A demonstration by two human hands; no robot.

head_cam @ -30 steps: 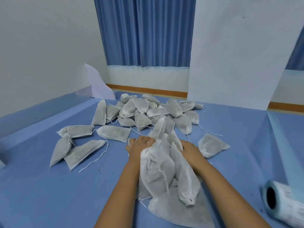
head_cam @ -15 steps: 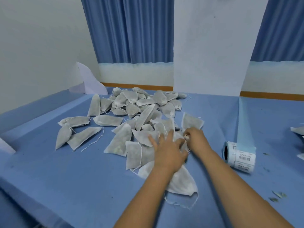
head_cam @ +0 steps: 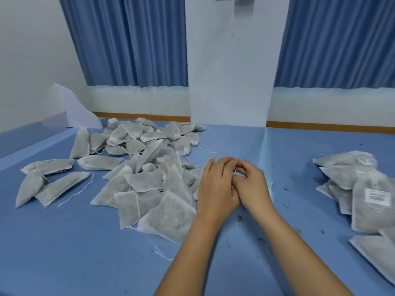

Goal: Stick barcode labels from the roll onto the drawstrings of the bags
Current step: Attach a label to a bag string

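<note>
Bags (head_cam: 147,184) matt nonwoven cloth; table cover (head_cam: 74,253) matt blue fabric; curtains (head_cam: 132,39) cloth.

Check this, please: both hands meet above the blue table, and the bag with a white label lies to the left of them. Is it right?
Not quite. The head view shows the bag with a white label on the right of the hands, not the left. The left hand and right hand do meet above the blue table.
</note>
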